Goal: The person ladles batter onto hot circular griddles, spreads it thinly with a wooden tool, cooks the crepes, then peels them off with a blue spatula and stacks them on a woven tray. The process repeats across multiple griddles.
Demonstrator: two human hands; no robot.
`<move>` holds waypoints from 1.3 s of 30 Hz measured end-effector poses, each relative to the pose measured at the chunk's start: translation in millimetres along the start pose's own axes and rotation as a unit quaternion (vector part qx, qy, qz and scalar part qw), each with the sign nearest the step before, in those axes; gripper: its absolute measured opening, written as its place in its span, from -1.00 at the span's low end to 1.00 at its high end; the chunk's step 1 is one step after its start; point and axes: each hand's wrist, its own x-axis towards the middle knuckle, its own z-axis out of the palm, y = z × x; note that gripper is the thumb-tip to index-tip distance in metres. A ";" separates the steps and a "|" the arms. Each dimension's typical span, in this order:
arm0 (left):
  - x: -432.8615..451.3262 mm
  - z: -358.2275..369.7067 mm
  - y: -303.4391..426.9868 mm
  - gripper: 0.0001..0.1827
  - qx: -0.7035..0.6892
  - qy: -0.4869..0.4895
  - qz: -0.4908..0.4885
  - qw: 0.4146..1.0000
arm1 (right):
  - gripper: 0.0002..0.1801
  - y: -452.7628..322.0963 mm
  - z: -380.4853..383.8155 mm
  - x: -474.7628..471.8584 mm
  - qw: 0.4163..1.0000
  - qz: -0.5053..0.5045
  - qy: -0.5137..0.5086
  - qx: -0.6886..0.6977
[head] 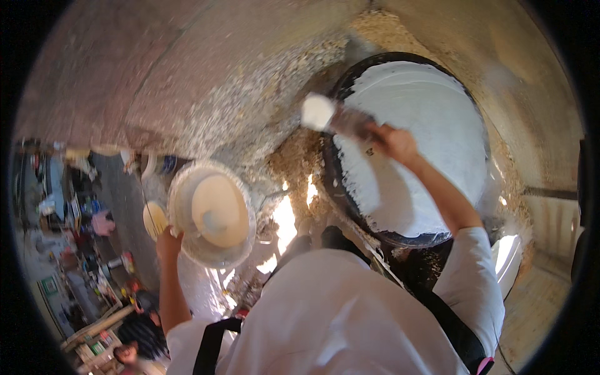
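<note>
A large round black griddle [333,187] lies at right, most of its surface under a thin pale layer of batter [436,131]. Above its left part, my right hand [398,143] grips a brown-handled tool [349,121]. A round white end [318,112] is at the tool's left, past the griddle's edge; motion blur hides its exact shape. To the left stands a bucket [251,234] holding cream-coloured batter [225,197], with a paler patch in it. My left hand [168,241] is at the bucket's left rim, its thumb seemingly against it. Beside that hand is a tan oval thing [153,218], partly hidden.
A rough earthen ledge [253,93] runs behind the bucket and griddle, below a large wall [117,70]. Bright sunlit patches [285,220] fall near my feet. Far left, a person in dark striped clothing [143,333] is near cluttered tables. A pink cloth-like thing [103,222] is beyond the bucket.
</note>
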 end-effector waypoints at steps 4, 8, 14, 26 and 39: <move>-3.6 0.5 -5.4 -0.45 -0.025 0.020 -0.001 0.999 | -0.19 -166.4 67.7 -6.8 0.979 -0.068 -0.133 0.138; -2.8 -5.0 -5.9 -0.48 -0.041 -0.024 -0.024 0.999 | -0.39 -264.6 133.9 -2.4 0.978 0.009 -0.205 -0.038; -1.9 -2.8 -16.5 -0.45 -0.043 -0.018 -0.011 0.999 | -0.76 -211.2 110.8 -51.8 0.968 0.059 -0.216 -0.115; 22.7 1.7 -7.4 -0.51 -0.014 0.064 0.112 0.992 | -0.79 -97.3 80.2 -138.4 0.672 0.353 0.005 0.651; 37.1 -5.4 25.5 -0.53 0.039 0.027 0.118 0.992 | -0.74 59.9 -27.9 -414.9 0.512 0.670 0.078 0.531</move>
